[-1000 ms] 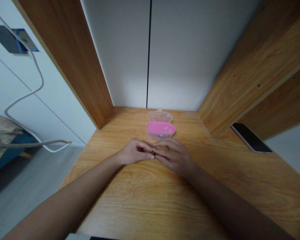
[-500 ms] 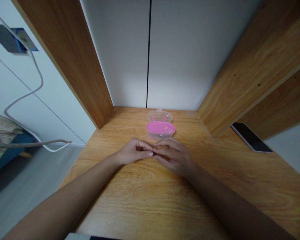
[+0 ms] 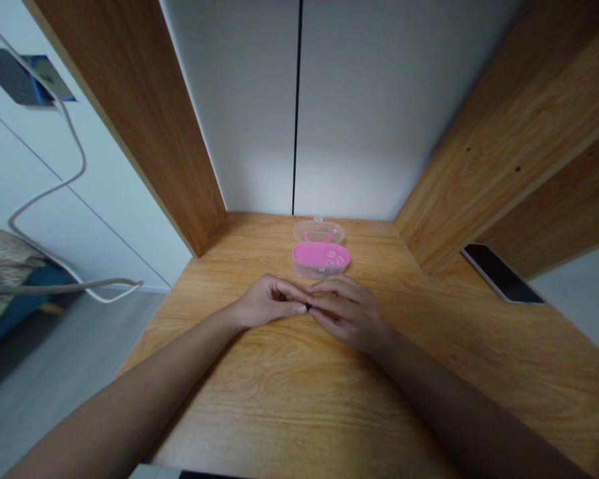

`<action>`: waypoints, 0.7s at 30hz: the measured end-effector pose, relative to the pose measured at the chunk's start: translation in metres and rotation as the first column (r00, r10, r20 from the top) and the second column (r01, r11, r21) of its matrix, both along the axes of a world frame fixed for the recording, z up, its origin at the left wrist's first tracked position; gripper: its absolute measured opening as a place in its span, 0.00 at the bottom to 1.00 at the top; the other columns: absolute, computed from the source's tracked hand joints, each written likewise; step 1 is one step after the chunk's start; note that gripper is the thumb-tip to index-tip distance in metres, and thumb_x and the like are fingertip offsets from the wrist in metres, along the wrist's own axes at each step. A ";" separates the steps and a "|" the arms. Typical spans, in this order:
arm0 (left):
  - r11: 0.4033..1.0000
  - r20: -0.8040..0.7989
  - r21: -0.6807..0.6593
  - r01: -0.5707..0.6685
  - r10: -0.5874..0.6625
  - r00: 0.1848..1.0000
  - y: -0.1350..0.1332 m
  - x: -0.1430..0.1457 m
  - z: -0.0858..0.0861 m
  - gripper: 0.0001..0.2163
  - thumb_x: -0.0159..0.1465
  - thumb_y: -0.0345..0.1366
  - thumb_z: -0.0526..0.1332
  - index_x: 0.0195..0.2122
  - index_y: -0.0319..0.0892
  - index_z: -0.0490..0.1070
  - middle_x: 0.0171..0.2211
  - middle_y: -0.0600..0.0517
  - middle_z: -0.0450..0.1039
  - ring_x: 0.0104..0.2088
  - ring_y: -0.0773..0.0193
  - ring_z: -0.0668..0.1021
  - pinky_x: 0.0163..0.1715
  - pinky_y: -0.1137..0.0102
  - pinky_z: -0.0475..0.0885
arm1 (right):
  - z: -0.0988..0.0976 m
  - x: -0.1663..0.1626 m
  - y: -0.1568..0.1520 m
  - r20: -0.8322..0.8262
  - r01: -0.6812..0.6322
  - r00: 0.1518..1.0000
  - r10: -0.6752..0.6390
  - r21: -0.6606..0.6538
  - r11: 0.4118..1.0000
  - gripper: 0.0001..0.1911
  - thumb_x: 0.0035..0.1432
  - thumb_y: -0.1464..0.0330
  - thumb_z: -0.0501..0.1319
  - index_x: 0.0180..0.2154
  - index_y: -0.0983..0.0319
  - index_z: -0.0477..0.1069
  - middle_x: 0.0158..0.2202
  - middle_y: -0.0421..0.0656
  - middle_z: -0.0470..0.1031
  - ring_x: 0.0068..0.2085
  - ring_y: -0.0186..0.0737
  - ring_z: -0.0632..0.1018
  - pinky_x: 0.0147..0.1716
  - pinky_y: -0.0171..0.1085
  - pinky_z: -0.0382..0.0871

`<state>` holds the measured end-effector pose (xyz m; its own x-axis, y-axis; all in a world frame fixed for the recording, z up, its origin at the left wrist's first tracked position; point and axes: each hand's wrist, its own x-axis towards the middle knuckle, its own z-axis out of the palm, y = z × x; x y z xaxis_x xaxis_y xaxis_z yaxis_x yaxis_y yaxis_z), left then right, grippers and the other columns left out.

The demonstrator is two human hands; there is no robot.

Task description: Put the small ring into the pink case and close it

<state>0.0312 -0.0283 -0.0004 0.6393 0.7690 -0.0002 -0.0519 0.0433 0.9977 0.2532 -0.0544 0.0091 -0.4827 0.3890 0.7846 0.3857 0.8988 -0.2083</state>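
Both hands met on the desk: left hand and right hand pinched one tiny dark object. Open pink case sat just behind, phone well right.

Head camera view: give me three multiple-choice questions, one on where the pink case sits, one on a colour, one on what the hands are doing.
1. Where is the open case?
A. On the desk just beyond the hands
B. On the floor
C. On top of the phone

2. What colour is the case's insert?
A. Green
B. Pink
C. Black

3. How are the left hand and right hand placed?
A. Far apart at the desk edges
B. Raised above the case
C. Fingertips together around a small dark item

Answers: 1 A, the case sits on the wood past the fingers. 2 B, the tray is bright pink under a clear lid. 3 C, both hands meet at a tiny dark object; what it is cannot be told.
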 end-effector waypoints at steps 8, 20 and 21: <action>0.999 0.042 -0.040 0.028 -0.027 0.999 0.001 0.001 -0.002 0.13 0.54 0.40 0.75 0.38 0.40 0.83 0.38 0.48 0.84 0.36 0.68 0.82 0.41 0.75 0.74 | -0.004 0.001 0.001 0.003 -0.005 1.000 0.005 0.002 1.000 0.17 0.60 0.72 0.66 0.51 0.55 0.74 0.44 0.44 0.80 0.44 0.40 0.81 0.43 0.41 0.77; 1.000 0.012 -0.029 0.009 -0.008 1.000 0.000 0.001 0.000 0.14 0.53 0.42 0.75 0.36 0.38 0.82 0.36 0.47 0.84 0.34 0.65 0.82 0.41 0.70 0.76 | -0.004 0.000 0.001 -0.011 -0.027 1.000 0.027 -0.007 1.000 0.17 0.59 0.71 0.68 0.50 0.55 0.75 0.44 0.44 0.81 0.43 0.40 0.81 0.43 0.40 0.77; 1.000 0.008 -0.027 0.008 -0.008 1.000 0.000 0.001 0.000 0.15 0.53 0.42 0.75 0.36 0.37 0.82 0.36 0.47 0.84 0.34 0.65 0.82 0.41 0.70 0.76 | -0.004 0.000 0.001 -0.011 -0.028 1.000 0.028 -0.005 1.000 0.17 0.59 0.71 0.68 0.50 0.56 0.75 0.44 0.44 0.81 0.43 0.40 0.81 0.43 0.40 0.77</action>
<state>0.0327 -0.0285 -0.0006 0.6456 0.7635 -0.0163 -0.0590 0.0712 0.9957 0.2528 -0.0537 0.0054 -0.4846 0.3794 0.7882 0.3584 0.9081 -0.2167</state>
